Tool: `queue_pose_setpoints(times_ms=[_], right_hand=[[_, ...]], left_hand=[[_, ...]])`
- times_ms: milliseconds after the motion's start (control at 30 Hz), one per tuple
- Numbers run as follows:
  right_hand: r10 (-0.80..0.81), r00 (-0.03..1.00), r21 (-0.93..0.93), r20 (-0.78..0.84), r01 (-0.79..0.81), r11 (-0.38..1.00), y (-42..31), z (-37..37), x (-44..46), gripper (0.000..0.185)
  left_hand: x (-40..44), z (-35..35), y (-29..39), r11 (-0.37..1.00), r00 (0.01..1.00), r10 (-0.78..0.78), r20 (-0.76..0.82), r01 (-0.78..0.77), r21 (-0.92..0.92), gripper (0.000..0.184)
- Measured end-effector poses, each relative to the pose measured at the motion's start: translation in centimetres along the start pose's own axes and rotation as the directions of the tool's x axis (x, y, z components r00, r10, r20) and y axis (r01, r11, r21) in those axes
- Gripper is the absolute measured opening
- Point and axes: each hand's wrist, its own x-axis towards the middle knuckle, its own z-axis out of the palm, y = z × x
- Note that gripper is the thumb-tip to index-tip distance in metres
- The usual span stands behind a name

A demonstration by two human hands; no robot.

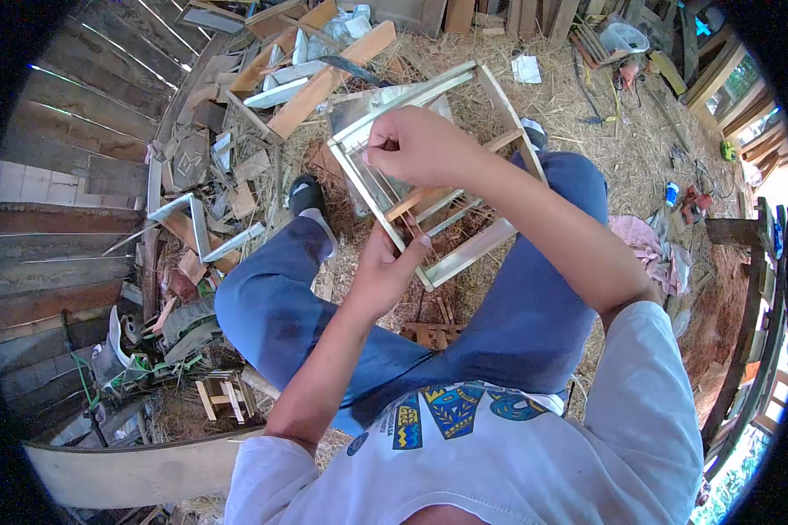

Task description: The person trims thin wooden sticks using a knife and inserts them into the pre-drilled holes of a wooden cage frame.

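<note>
A box-like wooden frame point(473, 255) of pale slats stands tilted between my knees, with crossbars running through its inside. My left hand point(387, 273) is closed around its lower left edge, the thumb lying over the slat and the other fingers partly hidden behind it. Above the frame's upper left corner is my right hand point(425, 147), its fingers curled into a pinch. Whether anything small is between those fingertips cannot be made out. My right forearm crosses over the frame and hides part of its right side.
Boards and offcuts point(333, 79) are heaped at the upper left. A white angled wooden piece point(200, 229) lies left of my leg. Straw covers the ground point(578, 122). A pink cloth point(646, 248) lies to the right, near a blue can point(671, 193). A plank wall point(61, 245) borders the left.
</note>
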Motion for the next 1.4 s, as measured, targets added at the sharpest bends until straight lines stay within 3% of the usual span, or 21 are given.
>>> queue_pose_setpoints(times_ms=[267, 400, 500, 567, 633, 800, 867, 1067, 1267, 1400], right_hand=[[-0.007, 1.0, -0.009, 0.012, 0.007, 1.0, -0.1, 0.4, 0.1, 0.026], [0.012, 0.999, 0.075, -0.042, -0.009, 0.997, 0.0, 0.6, -0.2, 0.026], [0.057, 0.998, 0.071, 0.0, -0.056, 0.996, -0.3, 0.2, -0.5, 0.026], [0.087, 0.995, 0.069, 0.053, -0.091, 0.993, -0.5, 0.0, -0.7, 0.026], [0.033, 0.998, 0.076, 0.056, -0.037, 0.996, -0.7, -0.1, -1.1, 0.021], [0.08, 0.997, 0.074, 0.007, -0.08, 0.994, -0.5, -0.4, -0.4, 0.026], [0.064, 0.998, 0.075, 0.002, -0.064, 0.995, -0.4, -0.4, -0.3, 0.027], [0.028, 0.996, 0.058, 0.09, -0.033, 0.998, 0.2, -1.1, -0.3, 0.031], [0.02, 0.99, 0.076, 0.14, -0.031, 0.997, 0.1, -1.1, -0.3, 0.024], [0.097, 0.985, 0.139, 0.145, -0.117, 0.983, 0.3, -0.7, -0.1, 0.022]], left_hand=[[-0.3, 0.2, 0.4, 0.995, 0.997, -0.067, -0.034, 0.065, -0.07, 0.041], [-0.3, 0.2, 0.7, 0.994, 0.998, -0.059, -0.021, 0.057, -0.089, 0.041], [-0.3, 0.2, 1.3, 0.981, 0.981, -0.192, 0.007, 0.192, -0.036, 0.042], [-0.6, 0.3, 0.3, 0.999, 1.0, -0.009, 0.01, 0.009, 0.038, 0.043], [-0.5, 0.3, 0.4, 0.999, 1.0, -0.012, -0.01, 0.012, 0.039, 0.043], [0.0, 0.5, 1.6, 0.997, 0.999, -0.039, 0.001, 0.039, -0.059, 0.045], [0.0, 0.6, 1.3, 0.999, 0.999, 0.03, -0.012, -0.03, -0.045, 0.047], [0.0, 1.1, 2.4, 0.996, 0.999, -0.045, -0.022, 0.043, -0.077, 0.044], [0.0, 1.1, 2.1, 0.995, 1.0, 0.003, -0.02, -0.005, -0.097, 0.042], [-0.1, 1.2, 2.1, 0.981, 0.999, -0.041, -0.017, 0.037, -0.191, 0.04]])
